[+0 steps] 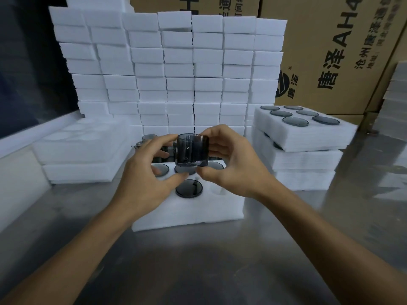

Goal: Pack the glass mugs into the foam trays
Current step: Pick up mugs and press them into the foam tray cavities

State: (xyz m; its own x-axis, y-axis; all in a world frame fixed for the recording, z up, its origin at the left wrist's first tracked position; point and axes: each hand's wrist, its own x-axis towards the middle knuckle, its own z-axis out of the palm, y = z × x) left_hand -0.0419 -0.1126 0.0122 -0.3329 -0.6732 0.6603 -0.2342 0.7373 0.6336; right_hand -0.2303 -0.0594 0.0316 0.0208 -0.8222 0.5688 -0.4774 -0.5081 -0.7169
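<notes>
A smoky grey glass mug (192,150) is held upright above the white foam tray (187,212) in front of me. My right hand (229,164) grips the mug's right side, with its thumb under the base. My left hand (147,172) has curled fingers at the mug's left side and bottom edge. In the tray's round holes sit several grey mugs, seen as dark discs (189,188). One hole at the tray's front right (218,189) shows only white foam. More loose mugs (149,138) stand behind the tray, partly hidden by my hands.
A wall of stacked white foam blocks (176,69) rises behind. At the right stands a stack of filled foam trays (301,126). Empty foam trays (81,150) lie at the left. Cardboard boxes (343,51) stand at the back right on the metal table (220,271).
</notes>
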